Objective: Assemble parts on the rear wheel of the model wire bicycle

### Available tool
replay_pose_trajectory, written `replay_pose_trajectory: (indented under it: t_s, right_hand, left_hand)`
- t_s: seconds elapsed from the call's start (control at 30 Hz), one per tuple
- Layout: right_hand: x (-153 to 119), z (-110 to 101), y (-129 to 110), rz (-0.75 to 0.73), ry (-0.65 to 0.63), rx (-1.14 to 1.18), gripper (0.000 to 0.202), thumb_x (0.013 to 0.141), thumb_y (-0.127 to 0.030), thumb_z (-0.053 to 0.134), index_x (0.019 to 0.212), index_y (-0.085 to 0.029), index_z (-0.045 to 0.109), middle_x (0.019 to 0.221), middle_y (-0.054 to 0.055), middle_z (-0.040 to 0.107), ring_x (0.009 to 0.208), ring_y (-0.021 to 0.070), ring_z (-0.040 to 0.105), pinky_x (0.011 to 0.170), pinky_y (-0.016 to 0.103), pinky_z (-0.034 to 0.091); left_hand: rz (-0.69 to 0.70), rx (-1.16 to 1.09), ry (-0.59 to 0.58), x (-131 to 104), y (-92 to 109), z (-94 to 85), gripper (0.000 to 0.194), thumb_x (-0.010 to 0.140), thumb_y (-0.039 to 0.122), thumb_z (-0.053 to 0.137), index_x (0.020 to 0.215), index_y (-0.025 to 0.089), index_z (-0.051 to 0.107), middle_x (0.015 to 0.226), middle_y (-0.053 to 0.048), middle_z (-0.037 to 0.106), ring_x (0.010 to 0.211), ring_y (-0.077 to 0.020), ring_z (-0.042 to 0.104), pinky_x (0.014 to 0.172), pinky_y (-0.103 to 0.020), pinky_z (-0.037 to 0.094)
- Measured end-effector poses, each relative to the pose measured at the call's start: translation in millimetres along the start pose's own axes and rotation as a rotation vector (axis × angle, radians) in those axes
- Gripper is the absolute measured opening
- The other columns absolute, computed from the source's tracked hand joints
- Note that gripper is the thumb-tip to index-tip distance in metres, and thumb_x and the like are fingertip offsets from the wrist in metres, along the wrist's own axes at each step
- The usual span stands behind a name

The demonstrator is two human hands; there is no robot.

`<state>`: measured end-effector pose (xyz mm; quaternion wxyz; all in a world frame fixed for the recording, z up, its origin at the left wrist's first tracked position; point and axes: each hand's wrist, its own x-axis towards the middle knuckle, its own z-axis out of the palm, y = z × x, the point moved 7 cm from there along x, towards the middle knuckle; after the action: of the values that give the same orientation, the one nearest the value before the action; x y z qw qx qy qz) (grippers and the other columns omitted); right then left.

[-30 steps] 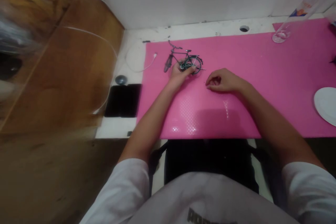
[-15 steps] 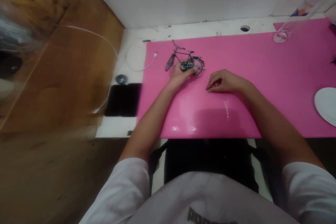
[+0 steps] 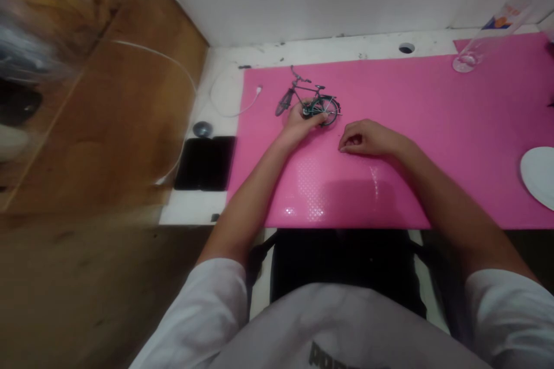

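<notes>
A small dark model bicycle (image 3: 306, 90) is held over the pink mat (image 3: 411, 92), its handlebar and front wheel at the left and its spoked rear wheel at the right. My left hand (image 3: 299, 120) grips it low down near the pedals and rear wheel, with the thumb across the wheel. Just right of the rear wheel, my right hand (image 3: 367, 137) rests on the mat with curled fingers. Its fingertips are pressed together, and whatever lies between them, if anything, is too small to make out. It does not touch the bicycle.
Left of the mat lie a black flat object (image 3: 205, 162), a small dark round object (image 3: 202, 129) and a white cable (image 3: 242, 109). A clear bottle (image 3: 471, 56) stands at the back right. A white plate (image 3: 539, 176) sits at the right edge.
The view has shifted slightly. My right hand's fingers are curled a little more and sit closer to the bicycle's rear wheel. My left hand keeps its grip on the bicycle.
</notes>
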<state>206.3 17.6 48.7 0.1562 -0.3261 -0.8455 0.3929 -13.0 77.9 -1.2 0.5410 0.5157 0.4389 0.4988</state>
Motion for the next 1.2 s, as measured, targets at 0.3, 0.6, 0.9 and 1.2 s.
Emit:
replay_pose_trajectory:
  t_s: [0.3, 0.6, 0.9, 1.2]
  right_hand:
    - [4.0, -0.4, 9.6, -0.001, 0.178, -0.047, 0.013, 0.105, -0.035, 0.078, 0.106, -0.026, 0.086, 0.107, 0.008, 0.082, 0.092, 0.0234, 0.071, 0.089, 0.038, 0.057]
    - [-5.1, -18.3, 2.5, -0.026, 0.687, -0.137, 0.047, 0.114, -0.075, 0.075, 0.111, -0.029, 0.087, 0.115, 0.014, 0.071, 0.102, 0.0337, 0.071, 0.097, 0.059, 0.068]
    - [-5.7, -13.3, 0.6, -0.05, 0.701, -0.161, 0.047, 0.119, -0.073, 0.066, 0.116, -0.032, 0.089, 0.111, 0.013, 0.069, 0.101, 0.0344, 0.071, 0.095, 0.061, 0.069]
    - [-2.0, -13.5, 7.5, -0.038, 0.666, -0.177, 0.047, 0.119, -0.075, 0.063, 0.118, -0.033, 0.084, 0.114, 0.013, 0.071, 0.106, 0.0362, 0.072, 0.101, 0.062, 0.069]
  left_hand:
    - [0.018, -0.007, -0.001, 0.1, 0.4, 0.0, 0.056, 0.071, 0.043, 0.113, 0.111, 0.027, 0.077, 0.11, -0.006, 0.085, 0.105, -0.0273, 0.081, 0.099, -0.043, 0.069]
    - [0.023, 0.011, -0.043, -4.3, 2.7, 9.1, 0.066, 0.072, 0.048, 0.113, 0.124, 0.028, 0.077, 0.113, -0.005, 0.085, 0.111, -0.0264, 0.082, 0.106, -0.044, 0.067]
    - [-0.021, -0.033, -0.131, -17.2, 6.5, 29.9, 0.072, 0.071, 0.04, 0.115, 0.131, 0.027, 0.076, 0.111, -0.004, 0.084, 0.101, -0.0225, 0.083, 0.098, -0.04, 0.069]
    - [-0.005, -0.075, -0.152, -15.1, 0.1, 29.9, 0.071, 0.074, 0.038, 0.115, 0.133, 0.027, 0.075, 0.12, -0.006, 0.084, 0.118, -0.0267, 0.085, 0.115, -0.046, 0.069]
